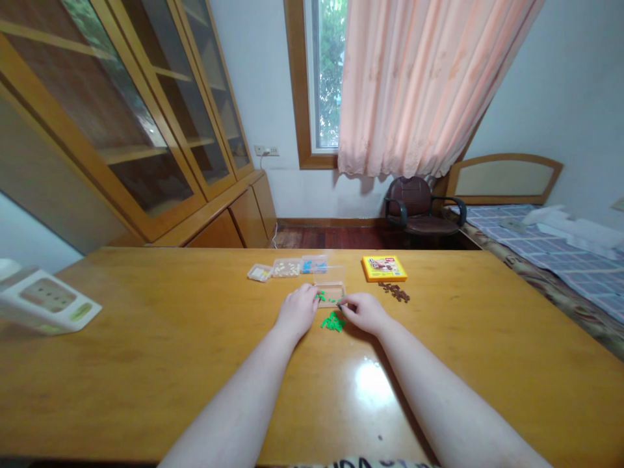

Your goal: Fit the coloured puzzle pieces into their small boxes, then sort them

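Observation:
A clear plastic box with its lid raised at the back holds a few small green pieces. At the box's left side is my left hand, fingers bent together, with green bits right at the fingertips. My right hand pinches thumb and forefinger at the box's right front corner; a tiny dark spot shows at the tips, too small to name. Between my hands and nearer to me lies a loose pile of green pieces.
Behind the box stand small clear containers with blue pieces, cream pieces and yellowish-white pieces. On the right are a yellow box and a heap of brown pieces. A white device sits at the table's left.

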Available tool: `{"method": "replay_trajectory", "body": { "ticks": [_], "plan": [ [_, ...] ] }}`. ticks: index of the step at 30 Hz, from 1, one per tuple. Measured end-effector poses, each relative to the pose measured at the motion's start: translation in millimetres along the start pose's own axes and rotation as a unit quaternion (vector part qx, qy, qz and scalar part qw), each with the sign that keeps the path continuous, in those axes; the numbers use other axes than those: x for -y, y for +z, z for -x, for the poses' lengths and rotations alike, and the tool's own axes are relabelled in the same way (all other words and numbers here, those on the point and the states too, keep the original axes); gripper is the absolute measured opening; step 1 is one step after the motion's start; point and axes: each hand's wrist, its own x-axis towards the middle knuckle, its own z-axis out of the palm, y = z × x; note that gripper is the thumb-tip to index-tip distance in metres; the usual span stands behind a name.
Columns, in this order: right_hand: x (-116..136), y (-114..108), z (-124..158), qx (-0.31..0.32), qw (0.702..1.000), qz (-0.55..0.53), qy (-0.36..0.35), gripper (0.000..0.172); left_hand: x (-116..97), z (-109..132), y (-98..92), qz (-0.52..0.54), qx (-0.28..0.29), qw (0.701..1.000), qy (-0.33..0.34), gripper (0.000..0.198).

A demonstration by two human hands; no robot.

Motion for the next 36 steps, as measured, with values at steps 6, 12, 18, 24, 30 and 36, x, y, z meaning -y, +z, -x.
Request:
{"method": "replay_trajectory", "body": {
  "ticks": [6,12,18,24,30,36],
  "plan": [
    [0,-4,2,0.097,0.993,-0.046,-0.052,0.018,-8,5,-1.6,0.023,0.088,0.987,0.134,0.021],
    [1,-5,0,0.08,0.996,-0.01,-0.037,0.026,-10,8,-3.0,0.021,0.115,0.979,0.17,0.026],
    [0,-5,0,0.077,0.996,-0.006,-0.033,0.025,-11,10,-6.2,0.027,0.127,0.977,0.167,0.031],
    [0,-2,2,0.088,0.995,-0.019,-0.036,0.019,-9,10,-4.1,0.008,0.117,0.979,0.167,0.027],
    [5,-1,4,0.079,0.995,0.032,-0.048,0.016,-14,8,-9.7,-0.006,0.109,0.985,0.136,0.024],
    [8,-2,3,0.078,0.99,0.088,-0.078,0.016,-14,9,-10.1,0.013,0.101,0.986,0.131,0.028]
  ]
}}
